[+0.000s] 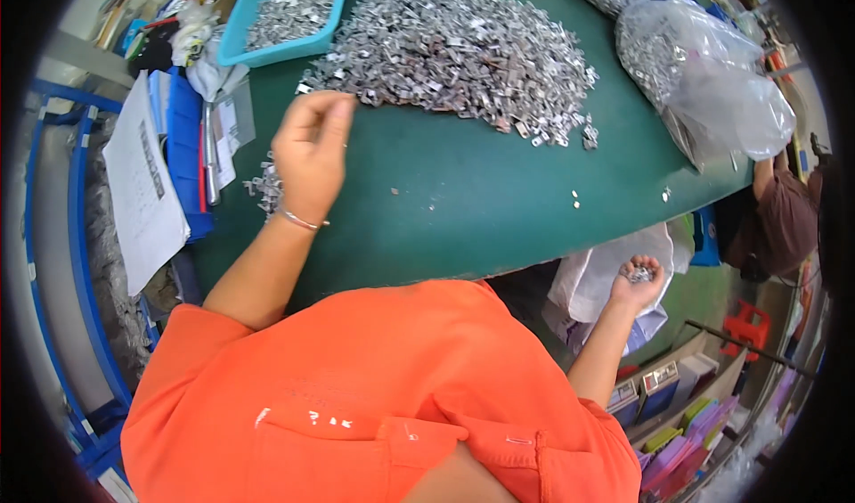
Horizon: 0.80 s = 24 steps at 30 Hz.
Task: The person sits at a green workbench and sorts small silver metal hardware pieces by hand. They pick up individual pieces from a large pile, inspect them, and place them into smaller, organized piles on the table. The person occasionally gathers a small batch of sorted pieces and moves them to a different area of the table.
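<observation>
My left hand (312, 151) is over the green table at the left, close to the near edge of a big heap of small metal clips (463, 53). Its fingers are curled in against the thumb, and whatever they may hold is hidden. Out to the right, past the table's edge, my right hand (635, 287) is turned palm up. Its fingers cup a small handful of metal clips (639, 274), above a white sack (597, 276).
A turquoise tray (276, 56) of similar parts stands at the back left. Clear plastic bags (712, 84) of parts lie at the right. Papers and a blue holder (183, 147) flank the left edge. Another person (779, 222) is at the far right, near a red stool (746, 327).
</observation>
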Available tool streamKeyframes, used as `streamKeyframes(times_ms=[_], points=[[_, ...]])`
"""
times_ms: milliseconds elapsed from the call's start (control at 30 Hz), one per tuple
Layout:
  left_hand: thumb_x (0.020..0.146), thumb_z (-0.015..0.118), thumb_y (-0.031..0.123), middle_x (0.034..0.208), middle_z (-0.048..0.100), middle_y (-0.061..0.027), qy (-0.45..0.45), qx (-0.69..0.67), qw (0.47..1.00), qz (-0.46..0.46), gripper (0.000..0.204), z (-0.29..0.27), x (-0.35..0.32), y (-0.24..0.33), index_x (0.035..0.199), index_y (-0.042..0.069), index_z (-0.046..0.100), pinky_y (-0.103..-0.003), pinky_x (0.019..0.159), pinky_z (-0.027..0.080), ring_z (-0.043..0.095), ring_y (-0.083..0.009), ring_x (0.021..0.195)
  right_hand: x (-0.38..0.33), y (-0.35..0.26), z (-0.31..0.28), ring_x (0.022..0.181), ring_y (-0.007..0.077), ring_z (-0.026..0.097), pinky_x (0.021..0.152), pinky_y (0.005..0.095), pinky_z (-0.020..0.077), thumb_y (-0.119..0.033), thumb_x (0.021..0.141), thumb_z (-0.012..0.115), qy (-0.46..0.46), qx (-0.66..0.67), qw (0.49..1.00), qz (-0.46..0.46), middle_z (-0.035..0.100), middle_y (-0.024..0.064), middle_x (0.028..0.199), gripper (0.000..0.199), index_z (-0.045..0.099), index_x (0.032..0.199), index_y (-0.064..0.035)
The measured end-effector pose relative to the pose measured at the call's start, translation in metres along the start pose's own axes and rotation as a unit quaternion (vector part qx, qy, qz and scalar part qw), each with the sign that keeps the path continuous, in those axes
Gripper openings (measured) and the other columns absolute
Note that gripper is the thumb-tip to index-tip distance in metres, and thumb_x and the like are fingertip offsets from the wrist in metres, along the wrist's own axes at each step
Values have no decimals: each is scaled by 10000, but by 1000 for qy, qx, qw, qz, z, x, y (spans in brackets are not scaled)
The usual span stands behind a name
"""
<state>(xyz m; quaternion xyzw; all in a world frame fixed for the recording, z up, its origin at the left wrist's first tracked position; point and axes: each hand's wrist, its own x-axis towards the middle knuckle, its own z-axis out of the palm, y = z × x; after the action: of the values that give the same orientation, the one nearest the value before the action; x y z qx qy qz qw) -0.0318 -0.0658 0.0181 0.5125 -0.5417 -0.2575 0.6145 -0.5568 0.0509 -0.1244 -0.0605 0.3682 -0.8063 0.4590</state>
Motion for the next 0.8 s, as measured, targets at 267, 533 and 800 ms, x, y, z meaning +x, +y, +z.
streamKeyframes(times_ms=[267, 533, 800], points=[[926, 609, 174, 1362, 502, -191, 90, 109, 982, -122, 490, -25, 30, -49, 1342, -32, 456, -360, 1052, 366, 474, -278, 1276, -19, 45, 138, 1181, 296, 510, 1038, 412, 355, -130, 919, 574, 31, -621, 635, -458, 509, 173, 1328, 363, 513, 1248, 11], [900, 534, 369, 1380, 451, -207, 162, 376, 900, -152, 400, 32, 62, -88, 1197, 125, 640, -467, 1062, 323, 387, -382, 1293, -88, 210, 354, 1261, 258, 476, 1085, 490, 281, -170, 812, 674, -562, -552, 420, -451, 540, 100, 1324, 427, 575, 1213, -62], [878, 517, 195, 1225, 569, -195, 148, 295, 943, -39, 211, 46, 35, -82, 1004, 63, 622, -452, 1040, 317, 472, -359, 1209, -81, 248, 374, 1117, 291, 513, 917, 410, 406, -281, 776, 643, -600, -521, 335, -506, 562, 154, 1235, 524, 559, 1203, 12]])
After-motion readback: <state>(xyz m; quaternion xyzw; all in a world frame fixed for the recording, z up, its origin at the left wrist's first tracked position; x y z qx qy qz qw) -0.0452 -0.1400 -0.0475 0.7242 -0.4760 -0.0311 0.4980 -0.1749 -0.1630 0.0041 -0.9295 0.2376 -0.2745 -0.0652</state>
